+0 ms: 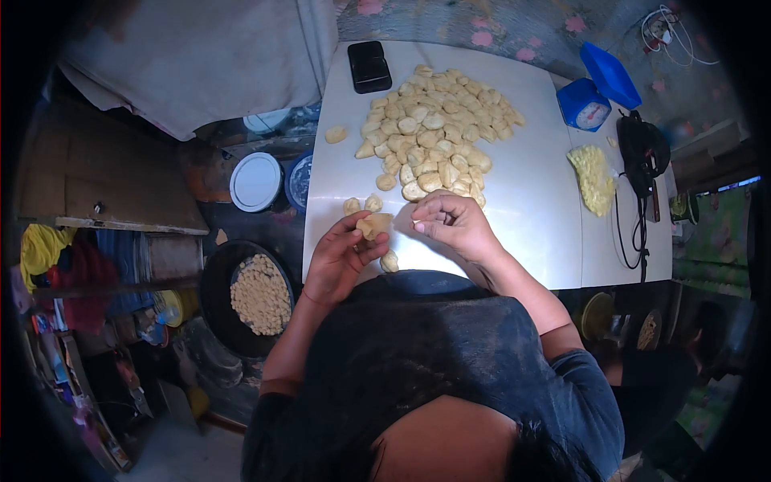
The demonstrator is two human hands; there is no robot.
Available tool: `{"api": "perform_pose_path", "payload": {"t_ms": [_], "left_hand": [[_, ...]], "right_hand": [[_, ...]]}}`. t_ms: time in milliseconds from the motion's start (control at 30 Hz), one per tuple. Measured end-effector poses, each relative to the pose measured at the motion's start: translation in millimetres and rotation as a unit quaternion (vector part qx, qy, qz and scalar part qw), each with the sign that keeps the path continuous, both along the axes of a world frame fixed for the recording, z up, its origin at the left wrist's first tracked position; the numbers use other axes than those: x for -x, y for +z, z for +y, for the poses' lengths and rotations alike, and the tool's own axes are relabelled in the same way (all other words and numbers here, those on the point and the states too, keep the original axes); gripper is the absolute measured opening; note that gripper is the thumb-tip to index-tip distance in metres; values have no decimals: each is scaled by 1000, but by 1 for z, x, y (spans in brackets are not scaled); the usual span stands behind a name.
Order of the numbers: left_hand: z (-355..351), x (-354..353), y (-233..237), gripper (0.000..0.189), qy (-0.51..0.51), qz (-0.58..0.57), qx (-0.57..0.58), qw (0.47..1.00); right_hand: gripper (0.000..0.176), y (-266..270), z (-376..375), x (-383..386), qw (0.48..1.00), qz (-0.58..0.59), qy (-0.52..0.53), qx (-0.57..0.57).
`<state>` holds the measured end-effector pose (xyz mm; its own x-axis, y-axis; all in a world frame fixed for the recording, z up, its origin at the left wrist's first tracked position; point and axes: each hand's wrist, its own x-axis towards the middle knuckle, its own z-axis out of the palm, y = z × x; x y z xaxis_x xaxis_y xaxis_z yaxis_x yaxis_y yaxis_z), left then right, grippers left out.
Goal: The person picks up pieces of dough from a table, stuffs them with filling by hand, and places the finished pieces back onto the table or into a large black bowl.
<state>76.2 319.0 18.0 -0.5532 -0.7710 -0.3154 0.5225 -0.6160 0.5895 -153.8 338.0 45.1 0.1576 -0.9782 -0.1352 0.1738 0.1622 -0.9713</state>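
Note:
My left hand (345,249) is closed around a thin piece of dough (374,226), curled like a small cup, above the table's near edge. To its right, my right hand (452,228) has thumb and fingers pinched together. A tiny pale bit seems to show at those fingertips, too small to name. Close by the left hand lie two small dough balls (373,203) and, nearer my body, a rounded dough piece (389,261). Beyond both hands spreads a large heap of pale dough pieces (434,120), and a single flat dough piece (335,134) sits apart at the left.
The white table (530,233) carries a black case (369,67), a blue kitchen scale (586,106), a yellowish bag (593,178) and a black cabled device (642,153). On the left stand a black tub (210,297) of small pieces and a lidded bucket (256,182). Another person (654,386) is at lower right.

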Motion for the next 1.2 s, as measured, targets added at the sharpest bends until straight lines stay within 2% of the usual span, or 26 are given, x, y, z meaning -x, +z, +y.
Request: {"api": "perform_pose_path", "payload": {"t_ms": [167,200,267,300,400,433,500,533,567,600,633,700,733,767,833,900,1033,1100,1133,1200], "left_hand": [[0,13,4,35,-30,-40,0,999],[0,16,6,35,-40,-52,-7,998],[2,21,7,34,-44,-45,-16,998],[2,23,8,33,-49,-37,-26,998],[2,25,7,32,-52,20,-31,998],[4,27,6,32,-51,20,-31,998],[9,29,5,30,-37,-107,65,991],[10,28,6,30,-36,-107,64,992],[10,27,8,29,-33,-111,71,991],[10,26,9,28,-28,-115,79,990],[9,25,7,28,-27,-115,79,990],[9,21,2,27,-7,-62,81,995],[8,19,1,27,-5,-61,81,995],[7,18,0,26,-14,-41,77,996],[5,17,-4,25,-23,-21,74,997],[2,20,-7,27,5,-59,73,996],[4,26,3,32,1,-55,32,998],[3,25,7,37,-37,97,8,995],[4,23,4,37,-36,98,9,995],[5,18,-4,42,-69,-111,131,983]], "right_hand": [[16,-5,9,-10,996,38,-11,79],[18,-3,10,-12,989,98,-18,105],[23,3,11,-17,963,224,-32,148],[23,2,10,-20,963,223,-32,148],[26,-2,7,-22,888,334,-19,316],[26,-3,7,-22,888,333,-18,316],[27,-6,9,-25,894,313,-11,319],[27,-7,11,-26,895,313,-10,318],[28,-8,13,-26,952,204,-23,226],[29,-9,13,-26,987,91,-35,129],[29,-11,12,-25,987,91,-34,129],[29,-14,5,-20,984,-140,-91,57],[29,-13,1,-16,981,-174,-82,24],[29,-15,1,-16,981,-174,-81,23],[28,-20,1,-16,971,-224,-42,-72],[27,-15,6,-21,971,-232,-8,-54],[25,-12,4,-32,975,-216,61,-10],[24,-12,-4,-31,975,-208,74,-4],[25,-16,-10,-31,966,-238,95,-30],[26,-13,-22,-28,945,-281,142,-83]]}}
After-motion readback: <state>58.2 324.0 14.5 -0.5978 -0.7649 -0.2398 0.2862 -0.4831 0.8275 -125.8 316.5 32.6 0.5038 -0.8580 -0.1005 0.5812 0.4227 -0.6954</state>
